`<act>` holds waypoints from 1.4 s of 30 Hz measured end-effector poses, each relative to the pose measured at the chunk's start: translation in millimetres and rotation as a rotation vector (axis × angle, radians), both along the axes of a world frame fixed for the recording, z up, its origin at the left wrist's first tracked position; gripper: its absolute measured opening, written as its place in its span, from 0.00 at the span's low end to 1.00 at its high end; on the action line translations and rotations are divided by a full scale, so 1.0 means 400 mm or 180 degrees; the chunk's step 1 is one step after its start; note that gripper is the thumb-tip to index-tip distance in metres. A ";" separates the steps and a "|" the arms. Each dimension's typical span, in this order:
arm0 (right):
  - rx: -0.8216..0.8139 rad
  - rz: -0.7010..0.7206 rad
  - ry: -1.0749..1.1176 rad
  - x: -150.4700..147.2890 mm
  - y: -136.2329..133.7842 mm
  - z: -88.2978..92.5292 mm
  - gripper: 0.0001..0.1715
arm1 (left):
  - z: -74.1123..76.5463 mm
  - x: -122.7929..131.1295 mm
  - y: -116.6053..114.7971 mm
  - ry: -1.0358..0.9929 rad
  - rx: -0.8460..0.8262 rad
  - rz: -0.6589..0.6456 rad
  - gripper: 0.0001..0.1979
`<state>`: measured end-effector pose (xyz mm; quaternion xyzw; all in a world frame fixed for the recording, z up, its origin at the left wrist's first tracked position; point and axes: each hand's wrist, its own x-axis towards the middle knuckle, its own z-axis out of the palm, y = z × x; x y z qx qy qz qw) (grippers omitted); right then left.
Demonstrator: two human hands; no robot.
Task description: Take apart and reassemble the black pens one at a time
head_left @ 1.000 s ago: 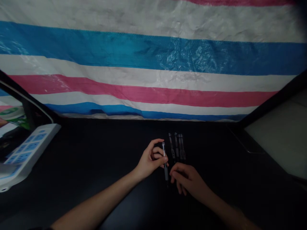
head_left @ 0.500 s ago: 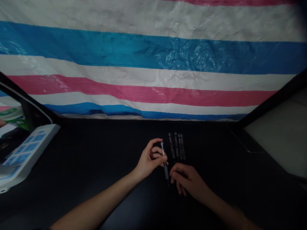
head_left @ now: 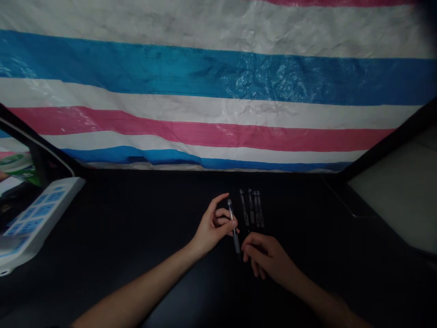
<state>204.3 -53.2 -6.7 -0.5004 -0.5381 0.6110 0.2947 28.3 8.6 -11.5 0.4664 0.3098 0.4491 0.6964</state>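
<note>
My left hand (head_left: 213, 227) pinches a pen (head_left: 233, 226) between thumb and fingers, holding it just above the dark table (head_left: 136, 237). The pen has a clear barrel and a dark grip and points away from me. My right hand (head_left: 266, 259) rests on the table just right of the pen's lower end, fingers curled, its fingertips close to the pen tip. Whether it holds anything I cannot see. Beside the held pen, to the right, three similar pens (head_left: 251, 211) lie side by side in a row.
A white power strip (head_left: 37, 214) with blue sockets lies at the left edge. A striped blue, pink and white tarp (head_left: 218, 91) hangs behind the table. A pale panel (head_left: 399, 196) stands at the right.
The pen's upper end has tilted slightly to the left in my left hand. My right hand has barely moved.
</note>
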 end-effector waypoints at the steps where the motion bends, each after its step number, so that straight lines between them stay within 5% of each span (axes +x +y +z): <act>1: 0.0000 0.0006 -0.0002 0.000 0.000 0.000 0.09 | 0.000 0.000 0.000 0.0002 -0.0006 0.0005 0.33; 15: 0.0088 -0.0052 -0.0085 -0.002 -0.005 -0.004 0.10 | 0.017 0.004 0.002 0.0135 -0.0218 0.0162 0.31; 20: 0.0703 -0.0272 -0.0558 0.010 -0.003 0.026 0.10 | 0.019 0.004 0.018 0.0402 -0.0166 0.0308 0.31; 31: 0.2304 -0.0600 -0.1948 0.078 0.048 0.026 0.07 | -0.009 0.065 0.127 0.1898 0.0832 0.0388 0.31; 37: 0.2773 -0.0343 -0.1977 0.084 0.061 0.012 0.10 | 0.014 0.055 0.105 0.2471 0.1490 0.0591 0.32; 42: 0.3345 0.0097 -0.2229 0.091 0.066 -0.005 0.18 | 0.035 0.027 0.049 0.2685 0.2818 -0.0504 0.29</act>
